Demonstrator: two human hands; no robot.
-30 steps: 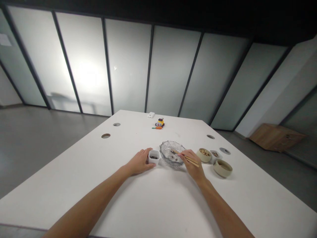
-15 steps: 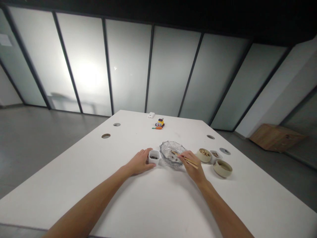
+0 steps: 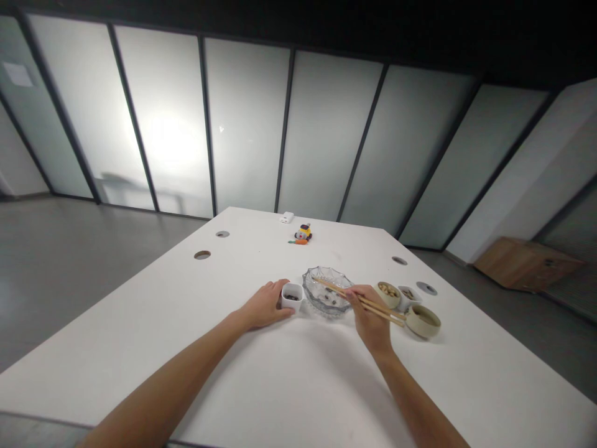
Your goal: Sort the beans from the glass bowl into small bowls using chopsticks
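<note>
My left hand (image 3: 267, 306) is wrapped round the side of a small white cup (image 3: 292, 306) that stands on the table and holds dark bits. Beside it sits a clear glass bowl (image 3: 308, 300) with a scalloped rim and several small dark pieces inside. My right hand (image 3: 372, 316) grips a pair of wooden chopsticks (image 3: 373, 305). Their tips reach over the glass bowl toward its left side; whether they pinch anything is too small to tell.
Right of my right hand stand a cream bowl of nuts (image 3: 393, 302), a white cup of dark pieces (image 3: 415, 301) and a greenish bowl (image 3: 425, 328). Farther back on the white table (image 3: 252, 267) lie a yellow toy car (image 3: 304, 233), an orange toy carrot (image 3: 301, 242) and a white box (image 3: 286, 218).
My right hand has shifted slightly right, and the chopsticks' tips have moved left and up, across the glass bowl. My left hand stays on the white cup.
</note>
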